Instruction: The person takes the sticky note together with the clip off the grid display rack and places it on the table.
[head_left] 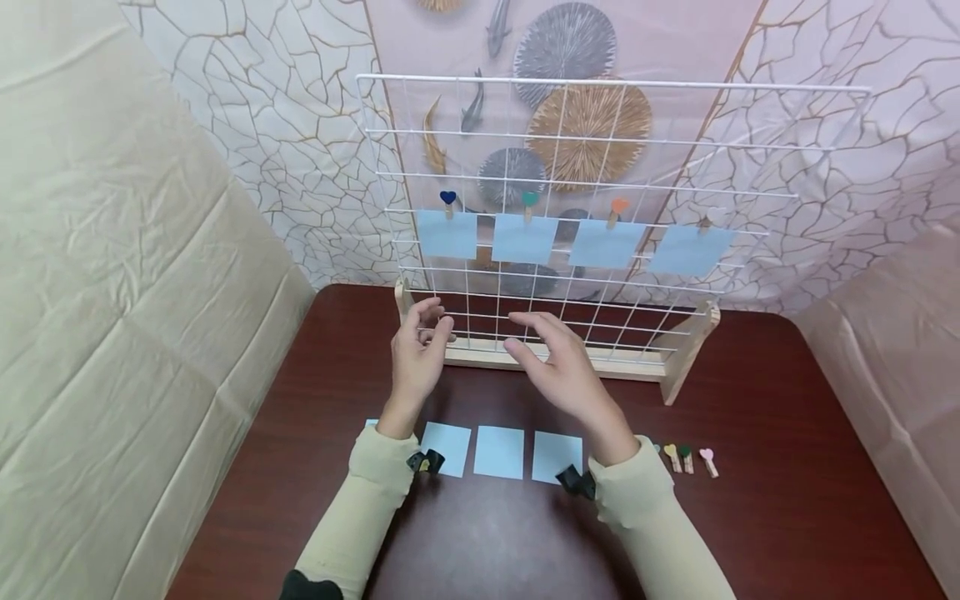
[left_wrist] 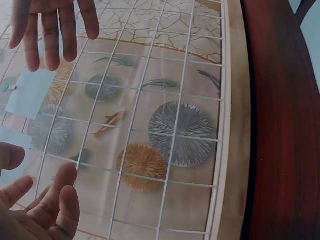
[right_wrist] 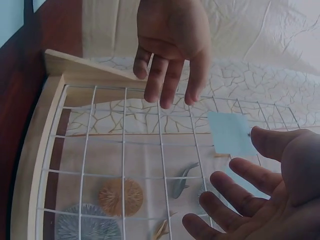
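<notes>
Both hands hover before a white wire grid [head_left: 555, 182] on a wooden base, and neither holds anything. My left hand [head_left: 418, 358] has its fingers loosely bent, near the grid's lower left. Fingers spread, my right hand [head_left: 558, 362] is raised opposite it, as the right wrist view shows its palm [right_wrist: 280, 200]. On the grid, light blue paper squares hang in a row: one under a dark blue heart clip [head_left: 447, 198], one under a teal heart clip [head_left: 530, 200], one under an orange heart clip [head_left: 618, 206], and a rightmost paper [head_left: 692, 250] under a wooden clip.
More blue squares [head_left: 498, 452] lie in a row on the dark red table [head_left: 480, 550], the leftmost partly behind the left forearm. To the right lie several heart clips, among them a yellow clip [head_left: 672, 457] and a pink clip [head_left: 708, 461]. A patterned cloth [head_left: 285, 125] hangs behind.
</notes>
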